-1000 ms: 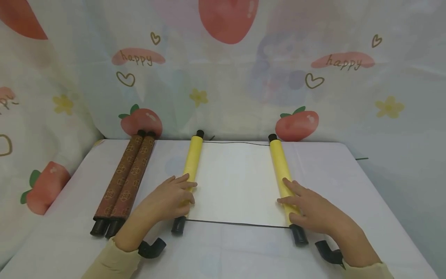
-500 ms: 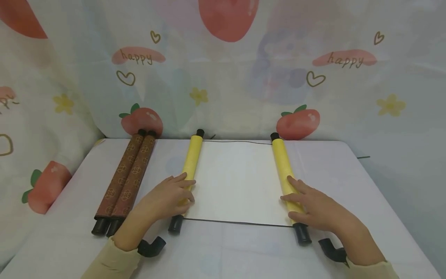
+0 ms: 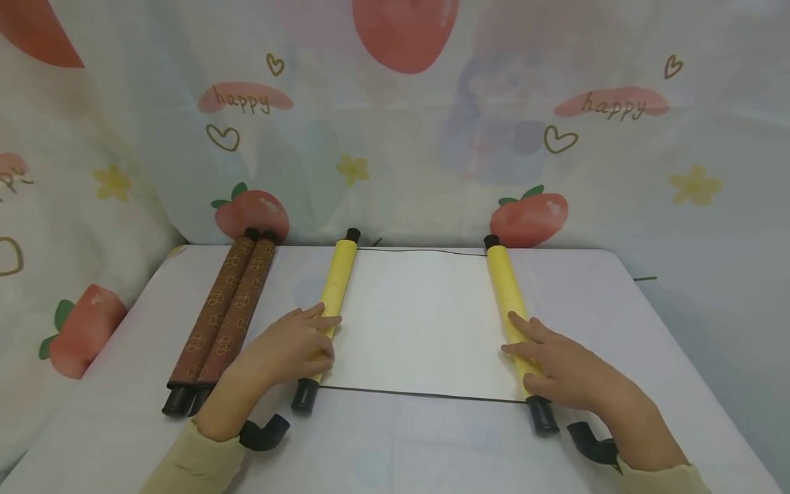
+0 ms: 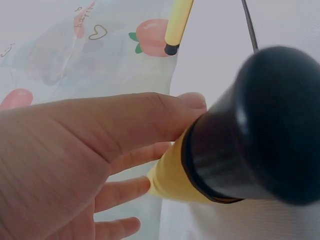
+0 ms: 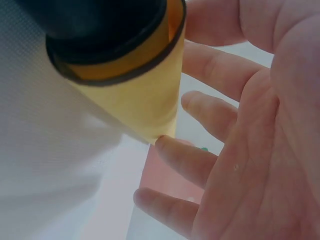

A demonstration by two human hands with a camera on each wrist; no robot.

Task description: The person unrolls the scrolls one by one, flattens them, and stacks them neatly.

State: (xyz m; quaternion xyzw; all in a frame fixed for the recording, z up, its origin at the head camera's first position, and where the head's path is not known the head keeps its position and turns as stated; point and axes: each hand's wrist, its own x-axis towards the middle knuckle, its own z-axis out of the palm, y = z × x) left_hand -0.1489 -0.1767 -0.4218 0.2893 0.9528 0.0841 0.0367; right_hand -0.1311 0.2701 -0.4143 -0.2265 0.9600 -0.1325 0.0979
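Note:
A scroll lies partly unrolled on the table, its white sheet [image 3: 420, 322] stretched between two yellow rolls with black end knobs. My left hand [image 3: 286, 350] touches the left roll [image 3: 341, 271] near its front end, fingers spread across the top. Close to the black knob [image 4: 250, 130] in the left wrist view, the thumb lies along the roll. On the right roll [image 3: 503, 278] rests my right hand [image 3: 564, 363], also toward the front. In the right wrist view its loosely extended fingers [image 5: 187, 162] meet the yellow roll [image 5: 135, 102].
Two brown patterned rolls [image 3: 212, 322] with black ends lie side by side to the left, the left forearm overlapping their front. Black curved pieces show beside the left wrist [image 3: 265, 433] and the right wrist. A printed curtain [image 3: 407, 137] hangs along the back table edge.
The right roll has shifted to the right with my right hand, and the left roll slightly left with my left hand. More of the white sheet shows between them.

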